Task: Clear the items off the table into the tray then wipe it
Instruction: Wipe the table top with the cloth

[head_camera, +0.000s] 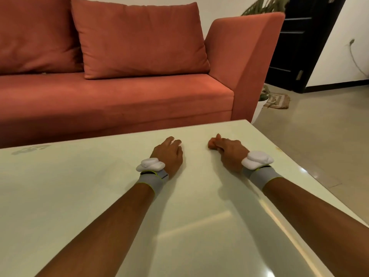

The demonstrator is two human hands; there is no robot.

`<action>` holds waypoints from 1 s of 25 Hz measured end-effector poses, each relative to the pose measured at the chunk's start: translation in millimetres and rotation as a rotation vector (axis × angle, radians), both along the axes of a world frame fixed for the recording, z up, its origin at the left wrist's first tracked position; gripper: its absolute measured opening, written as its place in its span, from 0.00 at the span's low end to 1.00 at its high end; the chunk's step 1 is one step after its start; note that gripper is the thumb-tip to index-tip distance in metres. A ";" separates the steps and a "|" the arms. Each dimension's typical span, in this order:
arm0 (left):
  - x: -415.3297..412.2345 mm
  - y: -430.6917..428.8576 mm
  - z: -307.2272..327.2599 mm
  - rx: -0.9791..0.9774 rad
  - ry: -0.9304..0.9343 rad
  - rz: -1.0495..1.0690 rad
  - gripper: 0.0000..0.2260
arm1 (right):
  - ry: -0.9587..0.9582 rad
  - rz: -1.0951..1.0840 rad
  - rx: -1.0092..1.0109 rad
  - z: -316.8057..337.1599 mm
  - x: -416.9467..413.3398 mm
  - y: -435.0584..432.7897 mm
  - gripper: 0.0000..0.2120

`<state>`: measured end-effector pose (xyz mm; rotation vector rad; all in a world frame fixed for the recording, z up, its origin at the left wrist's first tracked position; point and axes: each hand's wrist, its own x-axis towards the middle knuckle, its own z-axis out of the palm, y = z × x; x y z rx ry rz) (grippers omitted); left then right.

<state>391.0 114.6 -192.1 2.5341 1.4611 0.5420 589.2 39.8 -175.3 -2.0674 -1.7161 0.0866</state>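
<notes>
On the pale, glossy counter [79, 196] both forearms reach forward, and the two grips rest side by side, a little apart. The left grip [169, 154] lies palm down with its fingers loosely bent, their tips touching the counter and clasping nothing. Just right of it, the right grip [229, 154] rests on its edge, fingers curled together round a small reddish wad [212, 144]. The wad pokes out ahead of the fist and touches the counter; whether it is a cloth I cannot tell. Each wrist wears a grey band [261, 174] topped by a white device [150, 165], just behind the grip.

Beyond both grips, past the counter's far edge, stands a red sofa [119, 100] with a cushion [139, 41] leaning on its back. Well right of the right grip, behind the sofa's arm, a white pot [259, 110] stands on the floor, mostly hidden. It holds a green plant [265, 5] whose leaves show above the arm. A patterned mat [278, 100] lies on the floor just beside the pot, near a dark door [299, 47].
</notes>
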 end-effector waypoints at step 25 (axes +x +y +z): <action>0.9 1.4 -4.5 0.054 -0.144 -0.038 0.12 | -0.155 0.473 0.050 -13.7 -15.3 86.1 0.17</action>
